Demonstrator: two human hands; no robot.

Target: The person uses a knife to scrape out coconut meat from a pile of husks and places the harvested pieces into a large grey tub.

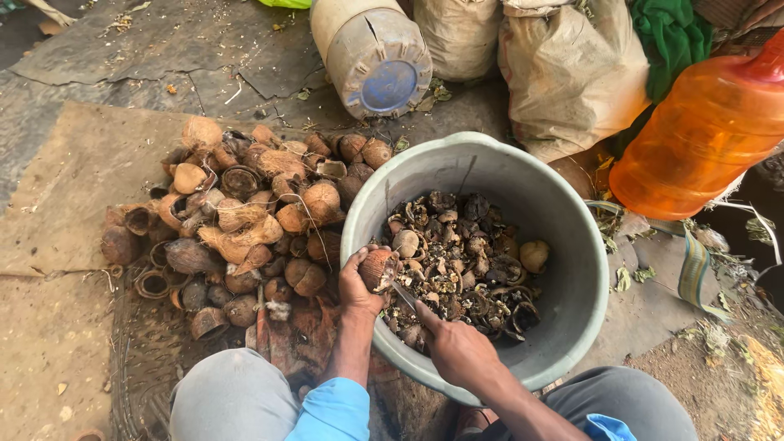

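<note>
My left hand [357, 286] grips a brown coconut shell half [378, 266] over the near rim of a grey plastic tub [572, 245]. My right hand [457, 349] holds a knife [403, 293] whose blade points into the shell's open side. The tub holds many dark pieces of coconut shell and kernel [461, 257]. Both forearms reach out over my knees.
A heap of empty coconut shells and husks [245, 220] lies on a mat to the left of the tub. Behind stand a tipped grey plastic drum [371, 53], stuffed sacks [572, 73] and an orange water jug [706, 131]. The ground is cracked stone.
</note>
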